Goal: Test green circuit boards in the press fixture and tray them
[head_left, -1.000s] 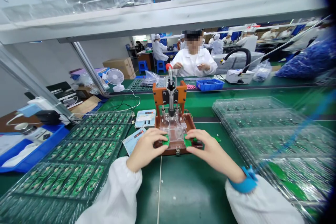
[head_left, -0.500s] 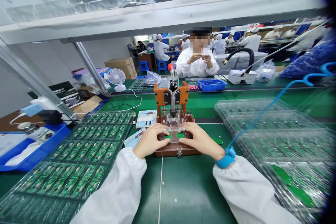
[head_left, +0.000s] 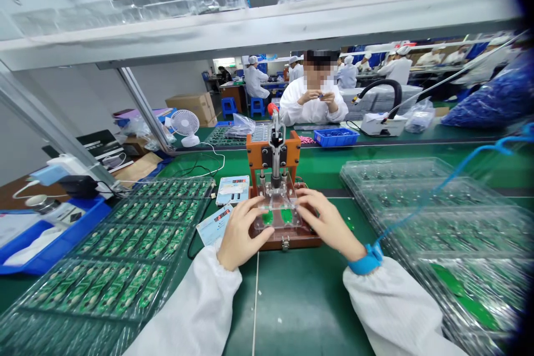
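A test fixture [head_left: 273, 156] with an orange frame, a red-tipped lever [head_left: 272, 108] and a brown base stands in front of me. Two small green circuit boards, the left one [head_left: 267, 217] and the right one [head_left: 287, 215], lie on its clear plate [head_left: 277, 226]. My left hand [head_left: 243, 229] is at the left side of the plate, fingers apart, fingertips close to the left board. On the right side, my right hand [head_left: 325, 221] has its fingers spread at the plate's edge. Neither hand visibly grips anything. A blue wrist strap [head_left: 366, 260] circles my right wrist.
A tray of circuit boards [head_left: 137, 239] lies to the left, stacked clear trays [head_left: 434, 217] to the right. Two meters, the rear one [head_left: 232, 190] and the front one [head_left: 214, 223], stand beside the fixture. A co-worker [head_left: 315, 103] sits opposite, behind a blue bin [head_left: 336, 136].
Both hands have drawn apart from the middle of the fixture, the right one moving outward, leaving the two boards more exposed. The blue cord shifted along with the right wrist.
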Demonstrator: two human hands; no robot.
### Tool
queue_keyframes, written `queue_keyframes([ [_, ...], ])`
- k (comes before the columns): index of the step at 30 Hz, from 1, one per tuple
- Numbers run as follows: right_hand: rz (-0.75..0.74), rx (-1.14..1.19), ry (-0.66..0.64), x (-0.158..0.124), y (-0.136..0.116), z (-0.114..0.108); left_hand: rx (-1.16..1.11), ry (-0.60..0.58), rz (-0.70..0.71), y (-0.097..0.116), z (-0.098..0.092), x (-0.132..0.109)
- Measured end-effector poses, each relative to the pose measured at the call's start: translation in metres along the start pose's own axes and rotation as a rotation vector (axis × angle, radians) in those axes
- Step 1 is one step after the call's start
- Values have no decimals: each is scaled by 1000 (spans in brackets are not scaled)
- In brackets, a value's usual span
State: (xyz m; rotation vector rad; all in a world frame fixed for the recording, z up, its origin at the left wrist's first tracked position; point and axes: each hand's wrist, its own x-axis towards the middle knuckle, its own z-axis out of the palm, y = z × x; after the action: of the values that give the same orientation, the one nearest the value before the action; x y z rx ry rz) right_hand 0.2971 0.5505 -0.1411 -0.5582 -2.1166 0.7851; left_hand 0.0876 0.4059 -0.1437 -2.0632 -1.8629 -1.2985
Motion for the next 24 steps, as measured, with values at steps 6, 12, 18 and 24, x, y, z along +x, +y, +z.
queue_keyframes([
  [6, 6, 60, 370, 56, -25, -26, -64, -81, 341, 31, 21, -16],
  [12, -72, 123, 302, 153, -65, -41, -28, -377, 444, 29, 44, -28],
  [18, 99, 300, -36, 214, -89, -42, -51, -381, 418, 26, 43, -29],
  [24, -270, 283, 75, 166, -141, -47, -53, -392, 411, 27, 45, -29],
])
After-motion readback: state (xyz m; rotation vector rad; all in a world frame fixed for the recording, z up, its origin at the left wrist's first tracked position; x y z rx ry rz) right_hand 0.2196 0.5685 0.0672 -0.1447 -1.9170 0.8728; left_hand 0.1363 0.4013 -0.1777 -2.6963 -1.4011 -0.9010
